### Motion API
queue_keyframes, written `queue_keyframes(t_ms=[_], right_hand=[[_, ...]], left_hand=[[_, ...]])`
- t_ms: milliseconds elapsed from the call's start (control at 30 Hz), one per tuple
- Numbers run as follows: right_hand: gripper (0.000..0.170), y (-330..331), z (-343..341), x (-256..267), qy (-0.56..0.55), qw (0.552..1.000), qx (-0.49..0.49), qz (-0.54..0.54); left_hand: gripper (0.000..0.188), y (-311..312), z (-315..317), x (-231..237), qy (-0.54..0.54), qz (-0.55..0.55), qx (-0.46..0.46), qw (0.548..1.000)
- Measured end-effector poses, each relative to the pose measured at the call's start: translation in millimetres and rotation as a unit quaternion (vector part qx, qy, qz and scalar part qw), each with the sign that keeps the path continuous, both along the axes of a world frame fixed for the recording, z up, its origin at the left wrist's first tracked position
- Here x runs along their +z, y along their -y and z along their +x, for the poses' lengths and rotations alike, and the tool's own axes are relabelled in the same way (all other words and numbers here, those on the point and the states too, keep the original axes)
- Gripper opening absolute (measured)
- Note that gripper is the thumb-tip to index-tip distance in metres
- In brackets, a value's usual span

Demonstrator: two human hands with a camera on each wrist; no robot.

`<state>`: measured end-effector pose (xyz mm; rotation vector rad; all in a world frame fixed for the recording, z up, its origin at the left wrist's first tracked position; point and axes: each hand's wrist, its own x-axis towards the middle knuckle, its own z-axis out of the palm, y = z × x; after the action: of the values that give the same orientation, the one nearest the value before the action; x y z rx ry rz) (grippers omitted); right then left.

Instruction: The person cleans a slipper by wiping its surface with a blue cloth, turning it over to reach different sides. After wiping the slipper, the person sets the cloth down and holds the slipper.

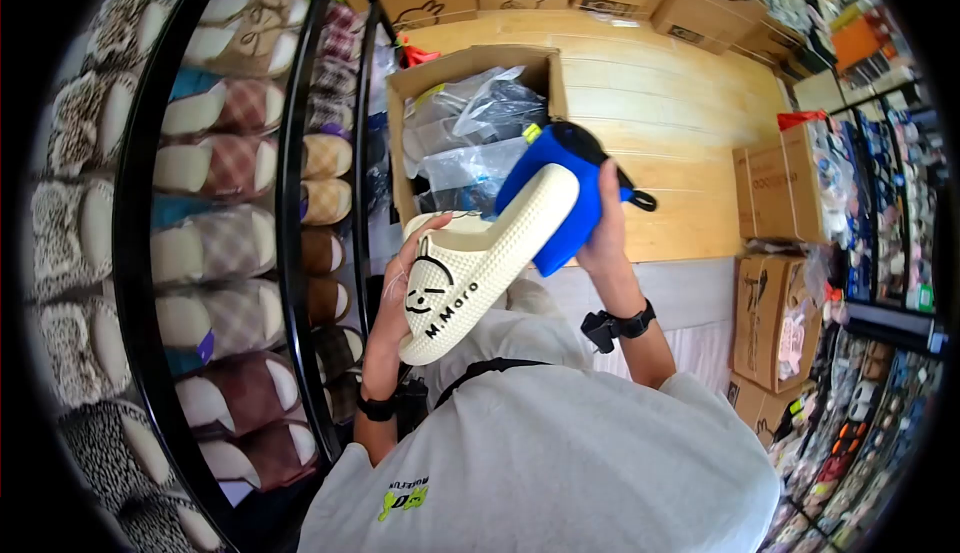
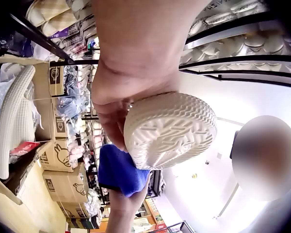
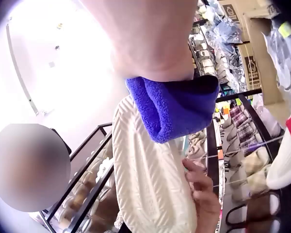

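My left hand (image 1: 395,288) grips a cream slide slipper (image 1: 505,253) by its wide strap, which bears a black cartoon face and "M.Moro". Its ridged sole (image 2: 172,133) faces the left wrist camera. A second cream slipper (image 2: 14,121) with a red tag (image 2: 24,148) is lower down, over the open box; a thin string shows near it. My right hand (image 1: 605,228) holds a blue plush cloth (image 1: 570,218) with a black part and a black loop (image 1: 645,201). The cloth lies against the slipper's heel end; most of the right fingers are hidden behind it.
An open cardboard box (image 1: 395,103) with plastic-wrapped goods stands ahead on the wooden floor (image 1: 660,133). Black-framed racks (image 1: 135,253) of slippers rise close on the left. More cartons (image 1: 780,183) and packed shelves (image 1: 920,193) line the back and right.
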<state>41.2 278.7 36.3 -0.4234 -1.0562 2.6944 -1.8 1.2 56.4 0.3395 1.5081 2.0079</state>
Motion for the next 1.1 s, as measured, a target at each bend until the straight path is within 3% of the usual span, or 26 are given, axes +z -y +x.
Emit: queue_keyframes(t_ms=[33,100,167,233,300,367,433,533,700,767,933,1000,1100], right_hand=[[0.068,5.2,-1.3,-1.4,0.023,1.000,-0.007,0.000],[0.062,12.9,0.7,8.7,0.059,0.998,-0.031,0.015],[0.064,-0.1,5.8,5.6,0.075,0.997,0.014,-0.007],[0.063,-13.1,8.2,14.5,0.081,0.997,0.002,-0.002],[0.062,-28.3,11.3,26.3,0.049,0.994,-0.043,0.084],[0.062,-38.0,16.7,39.5,0.026,0.981,-0.088,0.172],[0.062,-38.4,17.8,39.6,0.018,0.979,-0.114,0.170],[0.064,-27.0,20.4,27.9,0.068,0.996,-0.063,0.003],[0.064,-8.0,30.5,0.3,0.162,0.984,-0.070,-0.038],[0.066,-24.9,33.8,4.4,0.072,0.993,-0.043,-0.088],[0.073,-35.5,32.5,20.4,-0.019,0.995,-0.087,-0.038],[0.072,-27.0,35.6,8.2,0.024,0.995,-0.072,-0.058],[0.062,-18.1,48.8,-40.5,0.101,0.985,-0.083,-0.112]], left_hand=[[0.060,-3.6,-3.9,-5.5,0.057,0.006,0.005,0.998],[0.060,-10.1,-13.7,-11.8,0.043,-0.020,0.002,0.999],[0.061,-16.2,-15.5,-7.1,0.104,0.082,-0.025,0.991],[0.061,-19.3,-23.7,-15.0,0.144,0.097,-0.045,0.984],[0.061,-29.9,-33.6,-18.2,0.218,0.113,-0.066,0.967],[0.057,-37.0,-34.7,-6.2,0.066,0.014,-0.094,0.993],[0.059,-41.5,-44.1,-8.6,0.107,0.035,-0.093,0.989],[0.058,-51.2,-54.4,4.2,0.082,0.055,-0.111,0.989],[0.057,-62.0,-77.0,5.5,0.094,0.051,-0.160,0.981],[0.058,-61.8,-78.4,12.6,0.077,0.046,-0.179,0.980],[0.061,-63.6,-84.0,7.2,0.059,0.057,-0.222,0.972],[0.059,-66.6,-86.8,4.4,0.007,0.030,-0.248,0.968],[0.061,-70.6,-86.4,-10.8,0.041,0.032,-0.257,0.965]])
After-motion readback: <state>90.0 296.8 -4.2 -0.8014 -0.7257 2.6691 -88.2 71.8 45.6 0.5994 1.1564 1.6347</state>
